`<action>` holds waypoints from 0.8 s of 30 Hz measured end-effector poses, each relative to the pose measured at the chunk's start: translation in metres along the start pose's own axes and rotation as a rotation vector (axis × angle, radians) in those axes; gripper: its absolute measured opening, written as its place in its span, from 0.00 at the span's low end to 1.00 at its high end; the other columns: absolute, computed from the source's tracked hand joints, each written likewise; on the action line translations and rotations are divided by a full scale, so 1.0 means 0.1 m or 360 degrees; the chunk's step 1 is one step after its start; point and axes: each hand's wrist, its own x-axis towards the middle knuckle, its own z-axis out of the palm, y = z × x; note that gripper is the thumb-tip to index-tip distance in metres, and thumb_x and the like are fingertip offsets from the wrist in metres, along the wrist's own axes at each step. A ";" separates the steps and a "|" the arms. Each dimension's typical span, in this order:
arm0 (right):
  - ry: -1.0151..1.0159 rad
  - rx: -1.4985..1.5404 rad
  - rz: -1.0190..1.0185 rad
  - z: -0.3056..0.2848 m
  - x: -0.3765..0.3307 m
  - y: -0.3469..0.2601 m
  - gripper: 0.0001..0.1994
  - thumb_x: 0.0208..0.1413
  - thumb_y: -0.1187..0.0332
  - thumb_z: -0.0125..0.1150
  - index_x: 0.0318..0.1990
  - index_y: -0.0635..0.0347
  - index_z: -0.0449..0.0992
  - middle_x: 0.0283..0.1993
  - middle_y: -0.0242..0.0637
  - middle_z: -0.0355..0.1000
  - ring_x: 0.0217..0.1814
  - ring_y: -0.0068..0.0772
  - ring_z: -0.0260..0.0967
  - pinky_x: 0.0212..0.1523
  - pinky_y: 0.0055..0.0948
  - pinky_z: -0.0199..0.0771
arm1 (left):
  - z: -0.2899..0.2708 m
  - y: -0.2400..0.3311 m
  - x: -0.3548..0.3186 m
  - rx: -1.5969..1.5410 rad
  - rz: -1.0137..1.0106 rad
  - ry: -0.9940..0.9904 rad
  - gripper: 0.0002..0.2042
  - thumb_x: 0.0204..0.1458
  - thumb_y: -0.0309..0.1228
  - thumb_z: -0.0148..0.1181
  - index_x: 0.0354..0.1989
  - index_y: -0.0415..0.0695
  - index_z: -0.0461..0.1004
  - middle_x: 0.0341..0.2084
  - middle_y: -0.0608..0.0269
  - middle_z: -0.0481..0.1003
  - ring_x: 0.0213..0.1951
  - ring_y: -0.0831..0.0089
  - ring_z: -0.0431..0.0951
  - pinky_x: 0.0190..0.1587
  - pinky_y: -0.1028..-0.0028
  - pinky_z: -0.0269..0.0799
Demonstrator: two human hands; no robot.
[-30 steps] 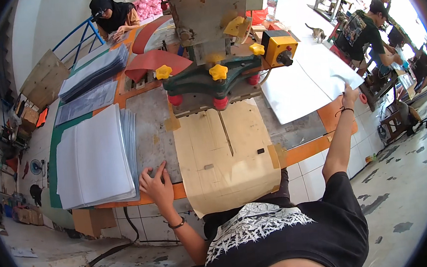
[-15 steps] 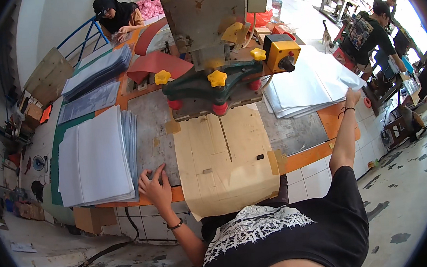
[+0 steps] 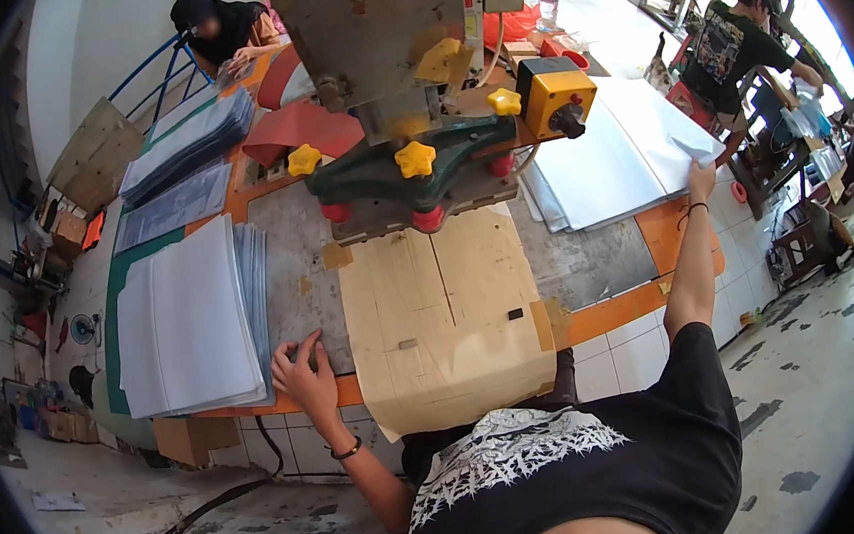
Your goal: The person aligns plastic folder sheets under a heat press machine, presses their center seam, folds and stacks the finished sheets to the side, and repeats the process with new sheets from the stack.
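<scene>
My right hand [image 3: 702, 180] reaches out to the right and pinches the near right corner of the top white sheet [image 3: 628, 141] on a stack, and that corner is bent up. My left hand [image 3: 305, 379] is at the table's front edge with its fingers apart and nothing in them. Between my hands lies a tan board [image 3: 449, 290] with a dark slit and two small blocks on it, its near end overhanging the edge. Over its far end stands a press [image 3: 409, 168] with a green frame and yellow star knobs.
At left is another stack of white sheets [image 3: 191, 326], with clear plastic sheets [image 3: 174, 209] behind it. A yellow control box [image 3: 556, 101] sits beside the press. Red sheet material [image 3: 301, 134] lies behind. One person [image 3: 223, 27] sits at far left, another [image 3: 736, 47] at far right.
The view has shifted slightly. The sheet's corner in my right hand is more bent and creased. My left hand stays at the table edge.
</scene>
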 end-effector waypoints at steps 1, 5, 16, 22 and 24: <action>0.0390 -0.0235 -0.0055 -0.01 -0.04 -0.01 0.26 0.59 0.61 0.64 0.57 0.74 0.72 0.54 0.63 0.75 0.57 0.62 0.74 0.61 0.48 0.70 | 0.02 0.02 0.03 -0.0019 0.0020 -0.0007 0.09 0.58 0.36 0.64 0.45 0.61 0.86 0.46 0.64 0.69 0.56 0.60 0.66 0.63 0.56 0.54; 0.0996 -0.0473 -0.0440 0.01 -0.68 -0.22 0.26 0.61 0.58 0.62 0.55 0.76 0.72 0.54 0.64 0.74 0.56 0.62 0.74 0.60 0.52 0.69 | 0.02 -0.03 -0.02 0.0028 -0.0008 0.0008 0.09 0.58 0.36 0.64 0.45 0.61 0.85 0.46 0.65 0.69 0.56 0.60 0.67 0.63 0.56 0.55; 0.0556 0.0028 0.0268 -0.27 -1.05 -0.34 0.28 0.70 0.51 0.41 0.61 0.70 0.68 0.62 0.58 0.67 0.69 0.58 0.59 0.69 0.50 0.58 | -0.02 -0.09 0.00 -0.0313 -0.0021 0.0113 0.11 0.58 0.40 0.66 0.45 0.50 0.84 0.41 0.60 0.73 0.52 0.59 0.71 0.59 0.56 0.62; 0.0055 0.0086 0.0070 -0.67 -1.77 -0.59 0.29 0.73 0.52 0.38 0.67 0.71 0.62 0.67 0.60 0.62 0.73 0.58 0.52 0.72 0.47 0.53 | -0.42 -0.48 0.05 -0.0418 -0.0077 0.0803 0.17 0.55 0.40 0.70 0.49 0.46 0.81 0.47 0.56 0.75 0.57 0.57 0.71 0.64 0.49 0.59; -0.0098 0.0095 0.0062 -0.88 -2.12 -0.74 0.29 0.73 0.53 0.38 0.67 0.71 0.62 0.67 0.59 0.62 0.72 0.58 0.53 0.72 0.47 0.53 | -0.57 -0.47 0.25 -0.0115 -0.0067 0.0799 0.21 0.55 0.42 0.70 0.54 0.48 0.79 0.53 0.56 0.73 0.60 0.56 0.69 0.66 0.48 0.57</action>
